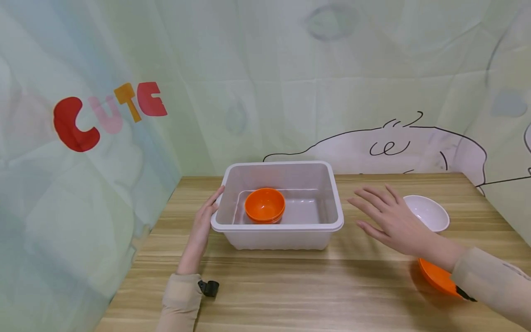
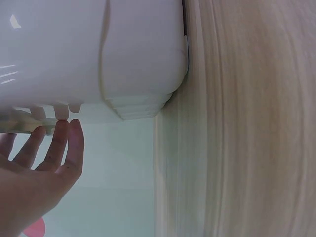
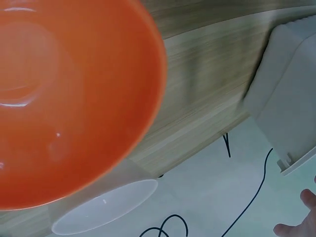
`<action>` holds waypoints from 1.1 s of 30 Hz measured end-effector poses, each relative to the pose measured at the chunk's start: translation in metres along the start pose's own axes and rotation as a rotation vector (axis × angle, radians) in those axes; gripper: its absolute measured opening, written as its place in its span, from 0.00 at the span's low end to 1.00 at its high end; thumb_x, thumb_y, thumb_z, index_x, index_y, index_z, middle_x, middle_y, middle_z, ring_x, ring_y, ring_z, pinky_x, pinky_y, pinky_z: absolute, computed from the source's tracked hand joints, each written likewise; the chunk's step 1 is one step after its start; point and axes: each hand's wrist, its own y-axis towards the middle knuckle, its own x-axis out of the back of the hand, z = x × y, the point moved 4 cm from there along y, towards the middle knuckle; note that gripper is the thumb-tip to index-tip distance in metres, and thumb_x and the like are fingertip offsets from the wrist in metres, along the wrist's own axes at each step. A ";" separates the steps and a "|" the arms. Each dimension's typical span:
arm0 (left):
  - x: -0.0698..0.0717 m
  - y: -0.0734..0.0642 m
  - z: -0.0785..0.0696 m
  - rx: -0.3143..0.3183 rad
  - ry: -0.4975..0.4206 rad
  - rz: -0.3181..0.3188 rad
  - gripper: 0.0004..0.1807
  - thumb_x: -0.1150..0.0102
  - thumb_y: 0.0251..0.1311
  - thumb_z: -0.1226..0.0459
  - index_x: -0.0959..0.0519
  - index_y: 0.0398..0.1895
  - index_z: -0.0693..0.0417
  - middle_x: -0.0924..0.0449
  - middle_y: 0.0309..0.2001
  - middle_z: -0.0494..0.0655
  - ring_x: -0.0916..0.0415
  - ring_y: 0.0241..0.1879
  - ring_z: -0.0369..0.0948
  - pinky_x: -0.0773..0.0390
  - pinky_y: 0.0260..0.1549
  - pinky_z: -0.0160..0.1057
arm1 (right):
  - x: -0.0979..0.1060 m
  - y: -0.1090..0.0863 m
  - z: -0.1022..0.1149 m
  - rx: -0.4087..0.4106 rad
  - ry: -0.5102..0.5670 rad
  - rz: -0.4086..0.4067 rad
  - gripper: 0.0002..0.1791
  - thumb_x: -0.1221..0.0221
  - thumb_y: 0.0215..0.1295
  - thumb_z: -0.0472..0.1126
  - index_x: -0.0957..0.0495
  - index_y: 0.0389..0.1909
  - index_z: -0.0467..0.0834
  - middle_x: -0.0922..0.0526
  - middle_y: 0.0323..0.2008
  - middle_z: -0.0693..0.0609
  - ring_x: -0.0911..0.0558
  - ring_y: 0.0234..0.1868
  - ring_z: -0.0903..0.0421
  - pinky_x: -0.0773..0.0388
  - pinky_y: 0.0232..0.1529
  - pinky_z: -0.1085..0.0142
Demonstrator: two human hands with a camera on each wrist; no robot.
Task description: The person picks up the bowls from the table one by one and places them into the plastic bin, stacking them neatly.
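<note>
A white plastic bin [image 1: 278,238] stands on the wooden table, with a small stack of orange bowls [image 1: 265,205] inside, left of its middle. My left hand [image 1: 203,223] touches the bin's left side at the rim; in the left wrist view its fingers [image 2: 58,145] lie fairly straight against the outer wall. To the right of the bin, my right hand [image 1: 398,223] hovers with fingers spread and holds nothing. Beyond it sits a white bowl [image 1: 429,212], partly covered by the hand. Under the right forearm lies a larger orange bowl [image 1: 437,276], mostly hidden in the head view.
The wooden table [image 1: 290,290] ends at a printed cloth backdrop [image 1: 249,92] behind and at the sides. Each wrist carries a small black mount, such as the one on the left sleeve [image 1: 209,288].
</note>
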 end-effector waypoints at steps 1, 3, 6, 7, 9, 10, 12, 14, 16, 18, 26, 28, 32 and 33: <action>0.000 0.000 0.000 0.000 0.000 -0.001 0.27 0.63 0.69 0.61 0.36 0.71 0.36 0.44 0.74 0.34 0.51 0.75 0.37 0.48 0.70 0.50 | 0.000 -0.001 0.000 -0.005 0.001 0.003 0.33 0.42 0.61 0.51 0.34 0.68 0.52 0.31 0.66 0.48 0.38 0.69 0.47 0.50 0.66 0.39; 0.000 0.000 0.000 -0.001 -0.001 -0.001 0.27 0.63 0.68 0.61 0.36 0.71 0.37 0.44 0.74 0.35 0.51 0.75 0.37 0.48 0.70 0.50 | 0.000 -0.004 -0.001 -0.017 -0.001 0.013 0.33 0.41 0.61 0.50 0.35 0.69 0.53 0.31 0.66 0.48 0.38 0.69 0.47 0.50 0.66 0.39; 0.000 0.000 0.000 0.002 -0.003 -0.002 0.27 0.63 0.68 0.61 0.36 0.71 0.36 0.44 0.74 0.34 0.51 0.75 0.37 0.48 0.70 0.50 | 0.000 -0.008 -0.002 -0.038 -0.003 0.025 0.34 0.40 0.61 0.49 0.36 0.69 0.53 0.31 0.66 0.48 0.37 0.68 0.46 0.49 0.65 0.38; 0.000 0.000 0.000 0.004 -0.002 -0.003 0.27 0.63 0.68 0.61 0.36 0.71 0.36 0.44 0.74 0.34 0.51 0.75 0.37 0.48 0.70 0.50 | -0.001 -0.010 -0.002 -0.050 -0.002 0.029 0.34 0.40 0.61 0.49 0.36 0.69 0.53 0.31 0.66 0.48 0.37 0.68 0.45 0.49 0.65 0.37; 0.000 0.000 -0.001 0.007 -0.001 -0.004 0.27 0.63 0.68 0.61 0.36 0.71 0.36 0.44 0.74 0.35 0.51 0.75 0.37 0.48 0.70 0.50 | -0.001 -0.013 -0.003 -0.074 0.005 0.039 0.34 0.40 0.61 0.49 0.35 0.69 0.53 0.31 0.66 0.47 0.37 0.68 0.45 0.48 0.64 0.36; 0.000 0.000 -0.001 0.007 -0.001 -0.006 0.27 0.63 0.68 0.61 0.36 0.71 0.36 0.44 0.74 0.35 0.51 0.75 0.37 0.48 0.70 0.50 | -0.001 -0.015 -0.003 -0.089 0.011 0.045 0.34 0.40 0.60 0.49 0.35 0.68 0.53 0.32 0.67 0.47 0.37 0.68 0.44 0.48 0.64 0.36; 0.000 0.000 -0.001 0.008 0.000 -0.007 0.27 0.63 0.68 0.61 0.36 0.70 0.37 0.44 0.74 0.35 0.51 0.75 0.38 0.48 0.70 0.51 | -0.001 -0.018 -0.004 -0.119 0.020 0.061 0.34 0.39 0.60 0.50 0.35 0.68 0.54 0.32 0.67 0.47 0.37 0.67 0.44 0.47 0.62 0.35; -0.001 0.000 -0.001 0.011 0.002 -0.007 0.27 0.62 0.68 0.61 0.36 0.70 0.37 0.43 0.74 0.36 0.51 0.75 0.38 0.48 0.70 0.51 | -0.001 -0.021 -0.005 -0.145 0.027 0.077 0.34 0.38 0.59 0.51 0.34 0.67 0.54 0.33 0.67 0.47 0.37 0.67 0.43 0.46 0.60 0.34; -0.001 -0.001 -0.002 0.012 0.002 -0.006 0.27 0.62 0.68 0.61 0.35 0.70 0.37 0.43 0.74 0.36 0.50 0.75 0.38 0.48 0.70 0.50 | -0.002 -0.025 -0.007 -0.166 0.031 0.090 0.34 0.38 0.58 0.52 0.34 0.67 0.54 0.33 0.67 0.46 0.38 0.67 0.43 0.46 0.59 0.33; -0.002 -0.001 -0.002 0.012 0.002 -0.003 0.27 0.62 0.68 0.61 0.35 0.70 0.37 0.43 0.74 0.36 0.50 0.75 0.38 0.48 0.70 0.50 | -0.002 -0.028 -0.009 -0.178 0.027 0.096 0.34 0.38 0.58 0.53 0.34 0.67 0.54 0.33 0.67 0.46 0.38 0.67 0.42 0.45 0.58 0.33; -0.001 -0.001 -0.003 0.006 0.006 -0.012 0.27 0.62 0.68 0.61 0.35 0.70 0.37 0.43 0.74 0.35 0.50 0.74 0.38 0.47 0.70 0.50 | -0.003 -0.040 -0.016 -0.205 0.029 0.091 0.36 0.35 0.55 0.54 0.34 0.67 0.57 0.32 0.65 0.45 0.36 0.65 0.41 0.44 0.56 0.34; -0.001 -0.001 -0.003 0.005 0.006 -0.013 0.27 0.62 0.68 0.61 0.35 0.70 0.38 0.43 0.74 0.36 0.50 0.75 0.38 0.48 0.70 0.51 | -0.003 -0.043 -0.016 -0.221 0.029 0.097 0.37 0.34 0.54 0.54 0.34 0.66 0.57 0.32 0.65 0.45 0.36 0.65 0.41 0.44 0.55 0.34; -0.001 -0.001 -0.002 0.006 0.005 -0.012 0.27 0.62 0.68 0.61 0.35 0.70 0.38 0.43 0.74 0.36 0.51 0.75 0.39 0.50 0.71 0.52 | -0.002 -0.050 -0.017 -0.254 0.025 0.100 0.37 0.33 0.52 0.54 0.32 0.65 0.55 0.31 0.65 0.46 0.35 0.64 0.42 0.43 0.55 0.35; -0.001 -0.001 -0.002 0.004 0.006 -0.011 0.27 0.62 0.68 0.61 0.35 0.70 0.37 0.43 0.74 0.36 0.51 0.75 0.39 0.50 0.71 0.52 | -0.001 -0.052 -0.017 -0.258 0.023 0.101 0.37 0.33 0.52 0.54 0.32 0.65 0.55 0.31 0.65 0.46 0.35 0.64 0.41 0.43 0.55 0.35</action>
